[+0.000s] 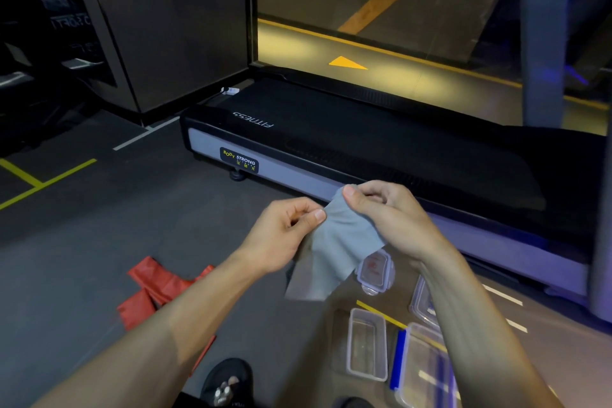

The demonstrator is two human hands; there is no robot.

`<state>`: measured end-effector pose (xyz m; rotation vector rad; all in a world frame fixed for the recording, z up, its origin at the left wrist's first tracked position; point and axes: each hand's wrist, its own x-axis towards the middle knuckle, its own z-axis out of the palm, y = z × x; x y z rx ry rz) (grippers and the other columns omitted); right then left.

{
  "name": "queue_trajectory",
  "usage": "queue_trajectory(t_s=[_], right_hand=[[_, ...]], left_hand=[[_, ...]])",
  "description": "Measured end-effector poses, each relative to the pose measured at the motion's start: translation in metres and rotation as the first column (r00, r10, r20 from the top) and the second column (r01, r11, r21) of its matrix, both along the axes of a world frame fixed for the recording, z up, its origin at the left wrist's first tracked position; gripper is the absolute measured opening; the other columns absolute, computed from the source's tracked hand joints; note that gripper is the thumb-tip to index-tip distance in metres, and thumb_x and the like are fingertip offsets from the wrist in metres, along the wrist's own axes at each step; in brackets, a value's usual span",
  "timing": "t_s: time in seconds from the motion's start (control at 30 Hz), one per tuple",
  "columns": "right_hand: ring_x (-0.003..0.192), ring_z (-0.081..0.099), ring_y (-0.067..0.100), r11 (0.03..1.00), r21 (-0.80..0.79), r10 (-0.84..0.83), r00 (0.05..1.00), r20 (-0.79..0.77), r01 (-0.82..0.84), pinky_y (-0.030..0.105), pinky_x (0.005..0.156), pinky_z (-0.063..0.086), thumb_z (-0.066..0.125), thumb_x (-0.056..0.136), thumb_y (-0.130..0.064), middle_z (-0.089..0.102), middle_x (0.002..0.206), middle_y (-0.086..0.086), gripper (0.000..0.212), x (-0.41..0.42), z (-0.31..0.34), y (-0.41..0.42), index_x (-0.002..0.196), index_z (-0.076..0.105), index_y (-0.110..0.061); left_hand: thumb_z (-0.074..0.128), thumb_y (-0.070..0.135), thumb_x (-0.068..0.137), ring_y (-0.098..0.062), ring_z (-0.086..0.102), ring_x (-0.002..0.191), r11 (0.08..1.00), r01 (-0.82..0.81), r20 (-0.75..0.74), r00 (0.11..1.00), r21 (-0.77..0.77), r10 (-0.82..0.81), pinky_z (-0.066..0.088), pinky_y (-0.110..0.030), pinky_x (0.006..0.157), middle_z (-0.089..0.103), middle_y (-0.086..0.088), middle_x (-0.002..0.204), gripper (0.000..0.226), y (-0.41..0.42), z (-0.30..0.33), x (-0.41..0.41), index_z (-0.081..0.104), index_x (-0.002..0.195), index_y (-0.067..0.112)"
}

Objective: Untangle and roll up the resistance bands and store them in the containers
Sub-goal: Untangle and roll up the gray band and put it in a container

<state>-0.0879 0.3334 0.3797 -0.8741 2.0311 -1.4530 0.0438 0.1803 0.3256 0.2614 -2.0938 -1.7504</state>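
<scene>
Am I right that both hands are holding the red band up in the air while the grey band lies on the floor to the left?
No, the colours are swapped. In the head view the left hand and right hand pinch the grey band in the air, and it is the red band that lies on the floor to the left.

dim scene, yellow glow ahead, blue tints right, wide-angle edge distortion.
</scene>
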Motion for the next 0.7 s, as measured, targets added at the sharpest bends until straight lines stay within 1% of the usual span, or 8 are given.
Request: queue_trajectory(t_s=[0.13, 0.23, 0.37, 0.43, 0.47, 0.5, 0.6, 0.7], right_hand=[[0.077, 0.056, 0.020, 0.997, 0.039, 0.069, 0.997, -0.027, -0.067, 0.043, 0.074, 0.042, 0.059, 0.082, -0.073, 0.064, 0.082, 0.006, 0.068, 0.005, -0.003, -0.002, 0.093, 0.072, -0.007], [0.084, 0.068, 0.025, 0.993, 0.069, 0.098, 0.995, 0.017, -0.099, 0.055, 0.082, 0.054, 0.054, 0.090, -0.066, 0.078, 0.094, 0.012, 0.063, 0.006, -0.004, -0.002, 0.096, 0.074, -0.007], [0.097, 0.075, 0.029, 0.991, 0.083, 0.093, 0.987, 0.133, -0.104, 0.058, 0.100, 0.053, 0.050, 0.101, -0.058, 0.079, 0.098, 0.012, 0.053, 0.005, -0.008, -0.003, 0.093, 0.077, -0.013], [0.090, 0.071, 0.022, 0.990, 0.113, 0.076, 0.991, 0.106, -0.088, 0.056, 0.094, 0.052, 0.051, 0.086, -0.082, 0.078, 0.093, 0.009, 0.073, 0.007, -0.008, -0.006, 0.089, 0.071, -0.011], [0.090, 0.067, 0.014, 0.987, 0.132, 0.085, 0.994, 0.072, -0.094, 0.048, 0.090, 0.052, 0.051, 0.078, -0.091, 0.075, 0.090, -0.001, 0.079, 0.009, -0.007, -0.008, 0.088, 0.071, -0.016], [0.090, 0.067, 0.007, 0.983, 0.142, 0.111, 0.993, 0.028, -0.114, 0.042, 0.089, 0.052, 0.053, 0.075, -0.092, 0.075, 0.090, -0.010, 0.074, 0.011, -0.006, -0.009, 0.089, 0.073, -0.022], [0.087, 0.069, 0.002, 0.981, 0.171, 0.104, 0.990, -0.093, -0.088, 0.031, 0.080, 0.053, 0.072, 0.081, -0.070, 0.074, 0.092, -0.014, 0.045, 0.018, -0.003, -0.010, 0.097, 0.069, -0.028], [0.090, 0.067, 0.005, 0.985, 0.173, 0.007, 0.991, -0.132, 0.016, 0.028, 0.076, 0.052, 0.077, 0.082, -0.059, 0.070, 0.098, -0.011, 0.042, 0.018, 0.000, -0.008, 0.102, 0.063, -0.026]], left_hand=[[0.060, 0.021, 0.100, -0.008, 0.065, 0.078, 1.000, -0.001, -0.006, 1.000, -0.020, 0.001, 0.051, -0.029, 0.074, 0.075, 0.003, 0.083, 0.018, 0.002, 0.001, 0.000, 0.072, 0.088, 0.016], [0.063, 0.029, 0.097, -0.005, 0.065, 0.074, 0.999, -0.022, 0.008, 1.000, -0.048, 0.022, 0.051, -0.029, 0.071, 0.075, 0.006, 0.079, 0.019, 0.003, 0.001, 0.000, 0.071, 0.081, 0.027], [0.062, 0.041, 0.092, -0.008, 0.068, 0.075, 0.995, -0.043, 0.000, 0.999, -0.085, 0.043, 0.054, -0.039, 0.073, 0.076, 0.002, 0.081, 0.017, 0.004, 0.000, 0.001, 0.071, 0.081, 0.032], [0.062, 0.041, 0.092, -0.008, 0.067, 0.072, 0.994, -0.075, -0.004, 0.997, -0.082, 0.075, 0.053, -0.037, 0.071, 0.076, 0.002, 0.079, 0.017, 0.006, 0.001, 0.000, 0.071, 0.081, 0.031], [0.062, 0.041, 0.092, -0.009, 0.066, 0.071, 0.993, -0.093, -0.013, 0.996, -0.075, 0.092, 0.053, -0.038, 0.069, 0.076, 0.001, 0.078, 0.018, 0.006, 0.001, 0.000, 0.072, 0.081, 0.030], [0.063, 0.041, 0.091, -0.010, 0.065, 0.070, 0.992, -0.107, -0.023, 0.994, -0.064, 0.106, 0.053, -0.040, 0.068, 0.076, -0.001, 0.078, 0.019, 0.006, 0.001, 0.000, 0.072, 0.081, 0.027], [0.064, 0.037, 0.093, -0.013, 0.060, 0.069, 0.993, -0.114, -0.036, 0.993, -0.043, 0.113, 0.049, -0.039, 0.063, 0.074, -0.007, 0.077, 0.019, 0.003, -0.001, -0.001, 0.072, 0.080, 0.026], [0.066, 0.032, 0.097, -0.018, 0.049, 0.064, 0.996, -0.071, -0.026, 0.997, 0.055, 0.072, 0.037, -0.038, 0.061, 0.062, -0.016, 0.067, 0.025, 0.002, -0.001, -0.002, 0.071, 0.076, 0.018]])
